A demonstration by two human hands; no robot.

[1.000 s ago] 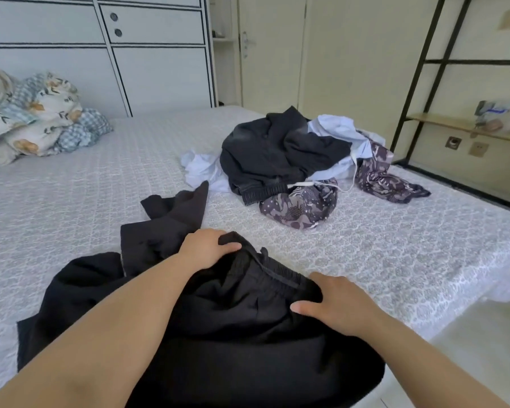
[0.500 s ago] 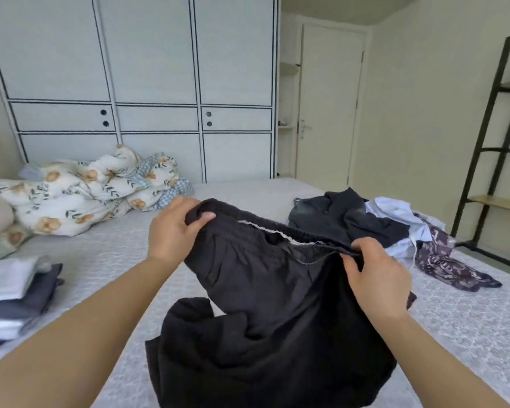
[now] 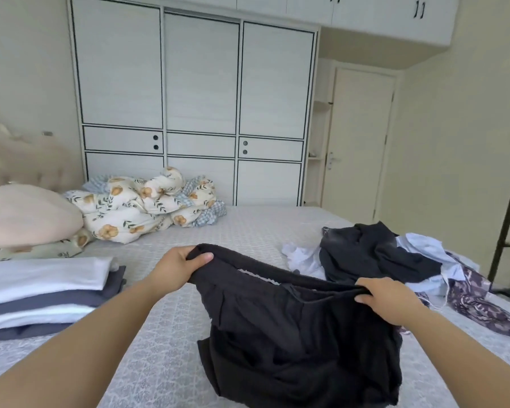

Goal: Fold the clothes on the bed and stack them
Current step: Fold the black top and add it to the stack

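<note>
We see black shorts (image 3: 301, 334) held up by the waistband, the top edge stretched wide and the crumpled legs sagging onto the bed (image 3: 248, 228). To the left lies a neat stack of folded clothes (image 3: 42, 295), white and grey-blue layers. To the right sits a loose heap of unfolded clothes (image 3: 395, 260): dark, white and purple patterned.

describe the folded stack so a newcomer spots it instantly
Start at the bed and look to its left edge, in front of the pink pillow. The folded stack lies there: flat white and grey-blue layers, unlike the crumpled clothes pile on the right.
</note>
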